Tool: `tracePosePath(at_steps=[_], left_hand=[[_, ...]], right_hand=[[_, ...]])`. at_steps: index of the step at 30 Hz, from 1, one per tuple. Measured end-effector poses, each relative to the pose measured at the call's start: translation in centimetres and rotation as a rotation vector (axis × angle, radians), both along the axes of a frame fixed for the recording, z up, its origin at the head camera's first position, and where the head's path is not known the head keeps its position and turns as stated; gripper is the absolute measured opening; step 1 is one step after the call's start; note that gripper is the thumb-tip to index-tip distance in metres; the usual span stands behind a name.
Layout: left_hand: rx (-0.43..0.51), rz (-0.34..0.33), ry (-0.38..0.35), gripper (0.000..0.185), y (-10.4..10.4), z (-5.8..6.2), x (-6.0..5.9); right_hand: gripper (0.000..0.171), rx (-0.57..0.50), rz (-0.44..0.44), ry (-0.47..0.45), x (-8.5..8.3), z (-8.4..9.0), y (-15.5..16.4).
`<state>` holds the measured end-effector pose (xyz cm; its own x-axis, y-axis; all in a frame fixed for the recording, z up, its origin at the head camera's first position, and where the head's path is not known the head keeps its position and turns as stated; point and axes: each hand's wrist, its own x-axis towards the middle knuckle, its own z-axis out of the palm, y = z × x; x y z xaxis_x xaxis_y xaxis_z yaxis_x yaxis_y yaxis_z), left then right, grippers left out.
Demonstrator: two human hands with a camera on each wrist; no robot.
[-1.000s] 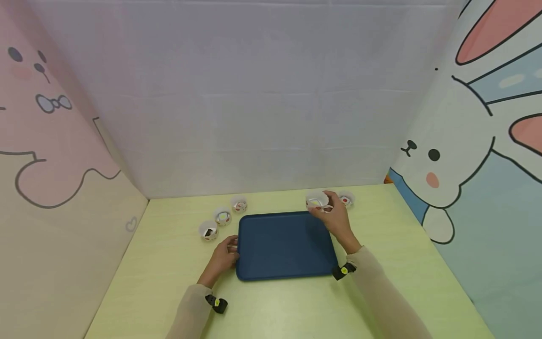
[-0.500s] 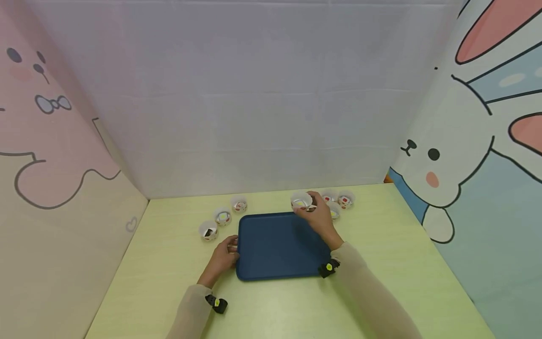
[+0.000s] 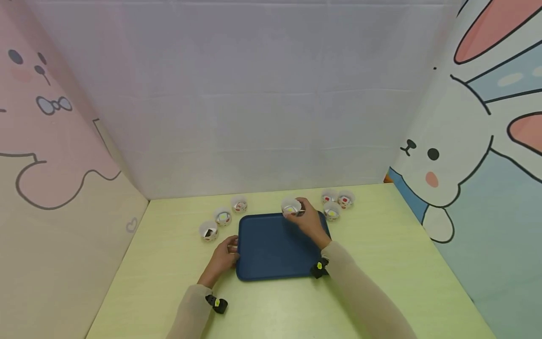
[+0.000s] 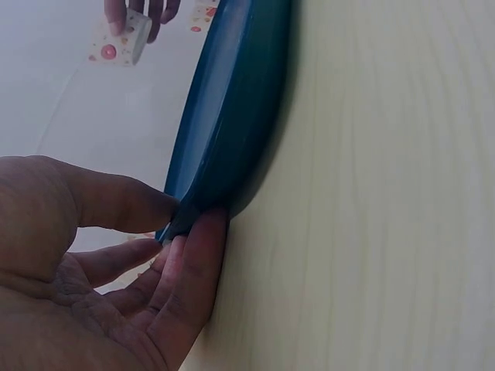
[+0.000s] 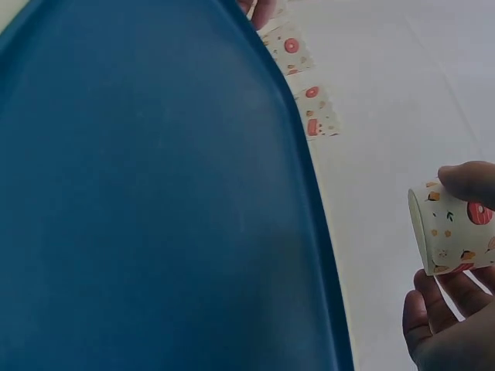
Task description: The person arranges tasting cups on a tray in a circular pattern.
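Note:
My right hand (image 3: 311, 225) holds a small white paper cup (image 3: 290, 206) with a yellow piece inside, up over the far edge of the dark blue tray (image 3: 275, 254). In the right wrist view the thumb and fingers grip the printed wall of that cup (image 5: 452, 232). At the tray's left side my left hand (image 3: 224, 256) pinches the rim. The left wrist view shows its thumb (image 4: 131, 205) on top of the tray edge (image 4: 224, 147) and its fingers underneath.
Three similar cups stand left of the tray: one with a black piece (image 3: 208, 231), one with yellow (image 3: 222, 216), one reddish (image 3: 239, 204). Three more cups cluster at the back right, two with red (image 3: 329, 197) and one with yellow (image 3: 332, 212). A white backdrop (image 3: 271, 117) rises behind.
My right hand has carried the cup leftward along the tray's far edge and slightly nearer, uncovering the cups at the back right. My left hand has stayed on the tray.

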<state>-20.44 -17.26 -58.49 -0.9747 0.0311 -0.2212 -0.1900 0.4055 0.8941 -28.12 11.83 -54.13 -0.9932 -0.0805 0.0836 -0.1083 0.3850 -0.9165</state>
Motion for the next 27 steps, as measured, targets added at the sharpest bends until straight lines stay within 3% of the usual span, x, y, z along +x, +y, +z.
tracePosePath(at_steps=[8, 27], left_hand=[[-0.004, -0.001, -0.002, 0.06, -0.1, -0.1, -0.1], [-0.015, -0.008, 0.011, 0.06, -0.1, 0.0, -0.1]], right_hand=[[0.06, 0.063, 0.014, 0.021, -0.7, -1.4, -0.7], [0.057, 0.132, -0.012, -0.033, -1.5, -3.9, -1.1]])
